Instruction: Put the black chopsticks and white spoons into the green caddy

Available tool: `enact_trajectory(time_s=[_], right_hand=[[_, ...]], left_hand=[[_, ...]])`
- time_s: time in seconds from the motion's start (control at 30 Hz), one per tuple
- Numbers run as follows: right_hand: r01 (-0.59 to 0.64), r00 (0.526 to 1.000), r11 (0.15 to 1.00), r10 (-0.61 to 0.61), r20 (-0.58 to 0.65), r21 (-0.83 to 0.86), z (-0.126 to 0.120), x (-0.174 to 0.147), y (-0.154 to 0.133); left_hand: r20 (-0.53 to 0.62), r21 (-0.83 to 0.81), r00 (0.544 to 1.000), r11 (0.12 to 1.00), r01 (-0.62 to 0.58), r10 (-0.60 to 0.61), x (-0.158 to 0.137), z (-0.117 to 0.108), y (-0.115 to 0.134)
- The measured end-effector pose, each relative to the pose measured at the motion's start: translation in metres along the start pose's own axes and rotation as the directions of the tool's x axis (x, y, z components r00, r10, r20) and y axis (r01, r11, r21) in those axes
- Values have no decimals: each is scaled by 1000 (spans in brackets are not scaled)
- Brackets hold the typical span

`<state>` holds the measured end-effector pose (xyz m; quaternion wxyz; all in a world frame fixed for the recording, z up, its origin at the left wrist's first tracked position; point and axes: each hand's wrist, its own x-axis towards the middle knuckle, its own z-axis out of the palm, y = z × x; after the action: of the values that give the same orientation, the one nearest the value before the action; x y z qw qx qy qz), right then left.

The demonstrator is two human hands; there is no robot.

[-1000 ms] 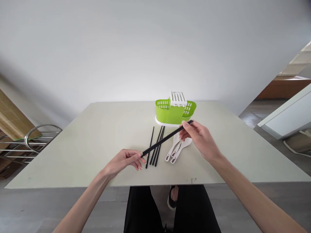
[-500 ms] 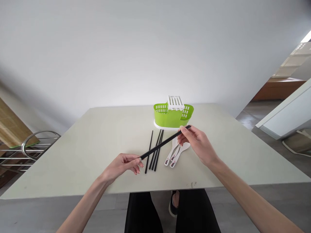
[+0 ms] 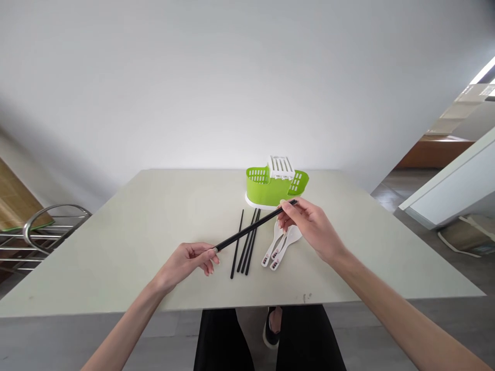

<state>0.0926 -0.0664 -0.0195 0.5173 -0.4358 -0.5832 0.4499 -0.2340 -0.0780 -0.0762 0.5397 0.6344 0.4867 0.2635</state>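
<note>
Both ends of the black chopstick (image 3: 253,225) are pinched: my right hand (image 3: 309,226) closes its fingertips on the far, upper end, my left hand (image 3: 189,260) on the near, lower end, so it hangs slanted above the table (image 3: 135,242). I judge this the carrying step; next I would need to free one end and tip it upright for the green holder (image 3: 276,186) just behind. Under it lie more black chopsticks (image 3: 245,242), with white spoons (image 3: 280,245) beside them.
</note>
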Motion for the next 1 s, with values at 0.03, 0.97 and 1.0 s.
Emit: enact_trajectory(time_s=[0.03,0.97,1.0], right_hand=[[16,1000,1000,-16,1,-20,1,1,-4],[318,947,579,-236,220,-750,-18,144,-23],[317,947,570,-233,221,-758,-18,144,-24]], left_hand=[[-11,7,1000,1000,-10,10,0,0,-3],[-482,283,868,959,20,124,55,-51,-45],[-479,291,869,957,22,125,56,-51,-46]])
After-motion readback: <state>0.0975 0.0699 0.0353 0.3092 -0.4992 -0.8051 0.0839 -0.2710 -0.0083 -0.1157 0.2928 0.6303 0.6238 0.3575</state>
